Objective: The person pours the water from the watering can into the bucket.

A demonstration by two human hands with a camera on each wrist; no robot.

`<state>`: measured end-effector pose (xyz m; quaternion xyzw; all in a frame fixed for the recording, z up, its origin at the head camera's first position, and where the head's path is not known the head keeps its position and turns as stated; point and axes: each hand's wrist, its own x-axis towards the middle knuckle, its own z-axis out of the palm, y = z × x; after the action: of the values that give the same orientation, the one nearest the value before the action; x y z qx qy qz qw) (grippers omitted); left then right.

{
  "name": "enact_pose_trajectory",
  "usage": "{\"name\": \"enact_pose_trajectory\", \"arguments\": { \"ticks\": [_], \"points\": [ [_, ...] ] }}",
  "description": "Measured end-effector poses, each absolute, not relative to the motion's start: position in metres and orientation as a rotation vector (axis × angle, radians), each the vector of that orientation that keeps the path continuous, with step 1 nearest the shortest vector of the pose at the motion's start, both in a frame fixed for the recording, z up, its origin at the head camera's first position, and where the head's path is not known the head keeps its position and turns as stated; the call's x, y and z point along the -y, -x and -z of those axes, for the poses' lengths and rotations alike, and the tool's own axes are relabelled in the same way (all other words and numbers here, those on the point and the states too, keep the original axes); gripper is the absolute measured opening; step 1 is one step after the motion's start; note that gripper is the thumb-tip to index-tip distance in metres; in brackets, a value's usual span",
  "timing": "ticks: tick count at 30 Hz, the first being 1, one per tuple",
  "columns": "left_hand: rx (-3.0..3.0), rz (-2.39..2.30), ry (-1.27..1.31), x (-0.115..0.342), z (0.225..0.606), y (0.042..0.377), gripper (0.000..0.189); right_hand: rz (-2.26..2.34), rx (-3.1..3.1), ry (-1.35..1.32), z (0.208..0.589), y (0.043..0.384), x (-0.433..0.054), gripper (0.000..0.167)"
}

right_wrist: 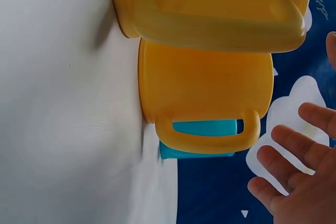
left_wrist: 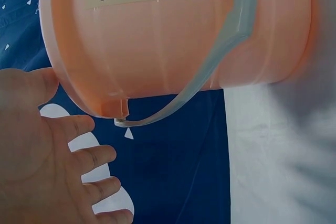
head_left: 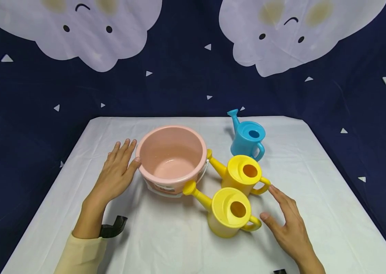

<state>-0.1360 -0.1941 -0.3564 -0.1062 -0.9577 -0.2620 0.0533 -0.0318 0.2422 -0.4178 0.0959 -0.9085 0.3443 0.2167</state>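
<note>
A pink bucket [head_left: 174, 179] with a pale handle stands upright left of the table's middle. My left hand [head_left: 115, 173] is beside it with fingers spread, the thumb at the bucket's rim. To the bucket's right, two yellow watering cans stand one behind the other: the nearer yellow watering can [head_left: 218, 224] and the farther yellow watering can [head_left: 235, 171], spouts pointing left toward the bucket. Behind them stands a blue watering can [head_left: 242, 144]. My right hand [head_left: 290, 228] is just right of the yellow cans' handles, fingers extended and holding nothing. In the right wrist view its fingers [right_wrist: 296, 145] are apart from the handles.
A white cloth [head_left: 158, 243] covers the table. Behind and around it hangs a dark blue cloth [head_left: 179, 87] printed with white clouds and small triangles. A black strap piece [head_left: 114, 227] sticks out at my left wrist.
</note>
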Motion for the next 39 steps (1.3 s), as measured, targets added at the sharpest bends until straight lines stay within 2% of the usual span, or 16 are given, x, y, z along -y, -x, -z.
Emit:
{"name": "enact_pose_trajectory", "arguments": {
  "ticks": [11, 27, 39],
  "points": [
    [2.905, 0.772, 0.344, 0.193, 0.355, 0.137, 0.060, -0.973, 2.557, -0.262, 0.423, 0.028, -0.240, 0.080],
    [2.937, 0.766, 0.377, 0.190, 0.352, 0.139, 0.060, -1.021, 2.502, -0.393, 0.432, 0.026, -0.232, 0.074],
    [2.953, 0.754, 0.382, 0.185, 0.351, 0.141, 0.060, -1.063, 2.560, -0.319, 0.434, 0.023, -0.230, 0.072]
  ]
}}
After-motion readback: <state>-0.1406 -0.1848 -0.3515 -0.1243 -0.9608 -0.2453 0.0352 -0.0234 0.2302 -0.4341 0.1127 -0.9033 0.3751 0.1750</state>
